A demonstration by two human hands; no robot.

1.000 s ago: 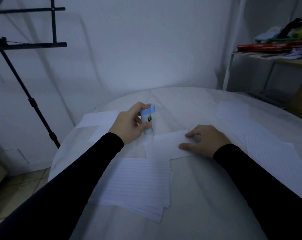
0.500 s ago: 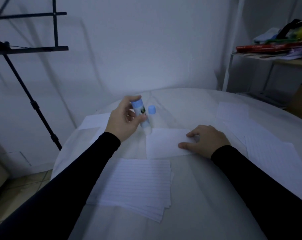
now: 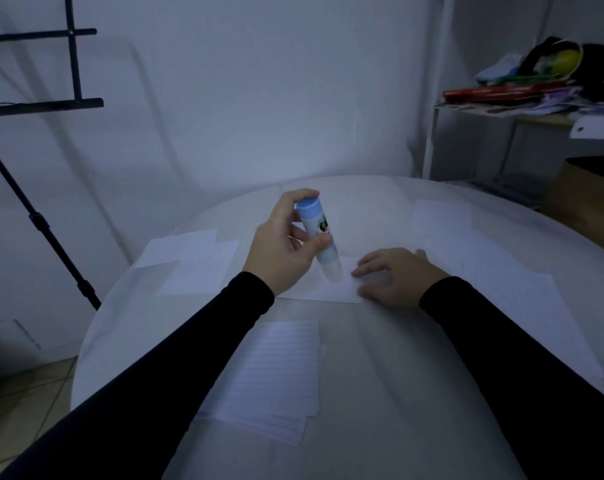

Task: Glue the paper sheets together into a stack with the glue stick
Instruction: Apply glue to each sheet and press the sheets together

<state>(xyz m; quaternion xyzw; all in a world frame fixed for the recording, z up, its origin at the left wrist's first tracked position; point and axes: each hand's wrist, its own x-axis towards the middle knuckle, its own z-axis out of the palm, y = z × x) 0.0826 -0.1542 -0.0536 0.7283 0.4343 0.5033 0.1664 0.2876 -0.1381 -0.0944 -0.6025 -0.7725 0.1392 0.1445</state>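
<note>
My left hand (image 3: pixel 286 247) grips a glue stick (image 3: pixel 319 237) with a blue base, tilted, its white tip down on a small white sheet (image 3: pixel 328 289) at the table's middle. My right hand (image 3: pixel 394 277) lies flat on that sheet's right end, fingers spread. A stack of lined sheets (image 3: pixel 276 379) sits nearer to me, partly under my left sleeve. More sheets lie at the left (image 3: pixel 193 258) and at the right (image 3: pixel 442 218). The glue stick's cap is out of sight.
The round white table (image 3: pixel 380 393) carries further lined paper along its right side (image 3: pixel 535 313). A black stand (image 3: pixel 37 220) rises left of the table. A metal shelf (image 3: pixel 522 112) with clutter stands at the right, a brown box (image 3: pixel 591 199) below it.
My left hand has swung the glue stick over to the right and tipped its end down onto the small sheet. The blue cap seen on the table earlier is now hidden. My right hand stays put.
</note>
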